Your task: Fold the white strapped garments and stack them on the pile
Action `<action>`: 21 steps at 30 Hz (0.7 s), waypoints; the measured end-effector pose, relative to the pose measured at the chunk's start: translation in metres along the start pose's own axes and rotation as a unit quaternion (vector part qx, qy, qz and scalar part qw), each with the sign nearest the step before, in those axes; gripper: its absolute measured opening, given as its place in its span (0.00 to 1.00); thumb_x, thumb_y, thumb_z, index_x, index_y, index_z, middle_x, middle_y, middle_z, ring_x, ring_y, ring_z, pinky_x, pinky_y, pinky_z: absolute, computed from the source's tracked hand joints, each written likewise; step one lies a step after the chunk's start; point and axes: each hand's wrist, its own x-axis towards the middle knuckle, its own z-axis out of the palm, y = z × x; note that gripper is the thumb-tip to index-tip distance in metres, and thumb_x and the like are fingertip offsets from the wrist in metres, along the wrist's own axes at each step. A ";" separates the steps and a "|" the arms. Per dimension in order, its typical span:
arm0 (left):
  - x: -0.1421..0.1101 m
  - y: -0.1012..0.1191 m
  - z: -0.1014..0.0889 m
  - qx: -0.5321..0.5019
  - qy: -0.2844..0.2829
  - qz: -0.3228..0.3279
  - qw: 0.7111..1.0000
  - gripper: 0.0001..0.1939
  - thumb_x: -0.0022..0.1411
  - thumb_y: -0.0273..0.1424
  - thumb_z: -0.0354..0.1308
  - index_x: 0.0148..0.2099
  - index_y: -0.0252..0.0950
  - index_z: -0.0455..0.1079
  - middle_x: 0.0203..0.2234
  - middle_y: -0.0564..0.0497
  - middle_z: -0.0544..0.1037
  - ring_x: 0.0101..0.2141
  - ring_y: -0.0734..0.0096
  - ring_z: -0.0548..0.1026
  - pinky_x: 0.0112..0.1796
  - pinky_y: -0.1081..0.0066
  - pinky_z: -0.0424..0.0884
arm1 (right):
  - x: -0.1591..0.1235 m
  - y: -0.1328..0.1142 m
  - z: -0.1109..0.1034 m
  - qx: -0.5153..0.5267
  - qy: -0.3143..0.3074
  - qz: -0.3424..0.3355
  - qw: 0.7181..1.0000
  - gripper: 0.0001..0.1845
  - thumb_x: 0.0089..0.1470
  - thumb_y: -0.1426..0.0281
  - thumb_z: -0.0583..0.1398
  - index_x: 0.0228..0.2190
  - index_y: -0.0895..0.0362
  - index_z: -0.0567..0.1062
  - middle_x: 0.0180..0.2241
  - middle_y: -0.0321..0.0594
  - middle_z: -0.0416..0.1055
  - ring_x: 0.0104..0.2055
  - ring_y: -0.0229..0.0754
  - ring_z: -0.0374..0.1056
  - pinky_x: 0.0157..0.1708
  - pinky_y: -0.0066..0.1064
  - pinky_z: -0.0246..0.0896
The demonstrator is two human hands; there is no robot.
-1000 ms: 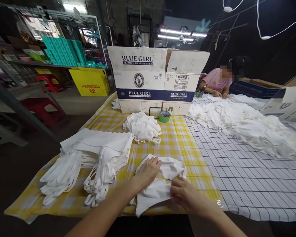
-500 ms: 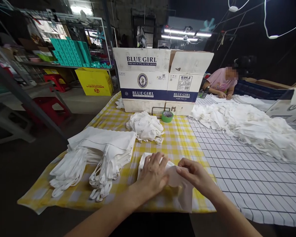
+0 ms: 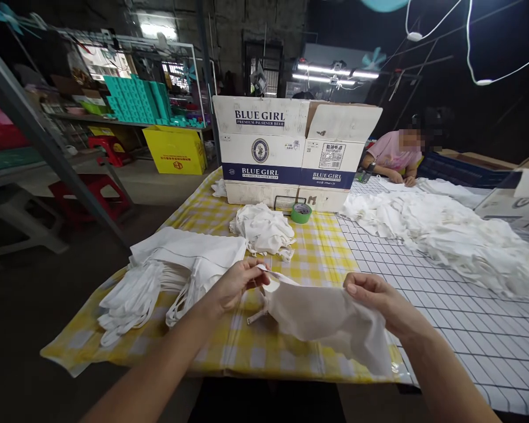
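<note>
Your left hand (image 3: 242, 281) and right hand (image 3: 372, 296) pinch the white cloth piece (image 3: 324, 311) between closed fingertips, above the near edge of the yellow checked cloth (image 3: 242, 352). Keep light, even tension and smooth the sagging lower edge without stretching it.

A rough dark wall (image 3: 229, 47) fills the upper middle of the frame, with a barred window (image 3: 271, 76) in it; black covers the upper right. Paired tube lights (image 3: 324, 70) glow right of centre, another lamp (image 3: 158, 30) at upper left. Pale blue fan blades (image 3: 374, 59) show beside the tubes. At left, a long bench (image 3: 127, 122) runs under a metal frame, and a red stool (image 3: 90, 197) and a grey stool (image 3: 22, 220) stand on the dark floor (image 3: 88, 267) behind a slanting metal post (image 3: 57, 147).
</note>
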 end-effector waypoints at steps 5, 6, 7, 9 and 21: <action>-0.002 0.040 -0.001 -0.194 -0.142 0.015 0.971 0.07 0.59 0.33 0.51 0.32 0.35 0.65 0.12 0.60 0.58 0.19 0.76 0.66 0.35 0.67 0.67 | -0.010 -0.001 -0.010 0.094 -0.004 0.008 0.996 0.13 0.47 0.62 0.63 0.22 0.57 0.69 0.17 0.32 0.60 0.16 0.30 0.52 0.16 0.23 0.44; 0.000 0.046 -0.002 -0.195 -0.128 0.028 0.972 0.07 0.59 0.33 0.51 0.31 0.36 0.65 0.11 0.60 0.56 0.18 0.76 0.64 0.34 0.68 0.67 | -0.012 -0.002 -0.011 0.105 -0.013 0.006 0.994 0.12 0.46 0.62 0.63 0.22 0.57 0.70 0.17 0.32 0.61 0.16 0.30 0.54 0.16 0.23 0.45; 0.004 0.051 -0.001 -0.175 -0.097 0.046 0.979 0.07 0.58 0.33 0.50 0.31 0.36 0.65 0.12 0.60 0.56 0.18 0.76 0.64 0.34 0.68 0.67 | -0.014 -0.004 -0.011 0.115 -0.022 0.005 0.993 0.12 0.45 0.62 0.64 0.24 0.57 0.71 0.17 0.33 0.62 0.16 0.31 0.55 0.16 0.24 0.46; 0.010 0.054 0.004 -0.069 0.011 0.103 0.992 0.03 0.55 0.30 0.52 0.32 0.36 0.65 0.16 0.57 0.62 0.24 0.72 0.68 0.37 0.66 0.67 | -0.013 -0.006 -0.007 0.127 -0.032 0.009 0.991 0.10 0.44 0.64 0.65 0.27 0.57 0.73 0.19 0.35 0.65 0.17 0.32 0.59 0.17 0.24 0.49; -0.055 -0.068 0.087 0.168 0.022 0.100 0.980 0.26 0.64 0.44 0.41 0.22 0.35 0.69 0.19 0.49 0.71 0.24 0.69 0.69 0.29 0.71 0.62 | 0.023 0.001 0.038 0.214 -0.017 0.009 0.977 0.23 0.49 0.69 0.62 0.49 0.50 0.69 0.37 0.37 0.73 0.32 0.36 0.69 0.30 0.24 0.62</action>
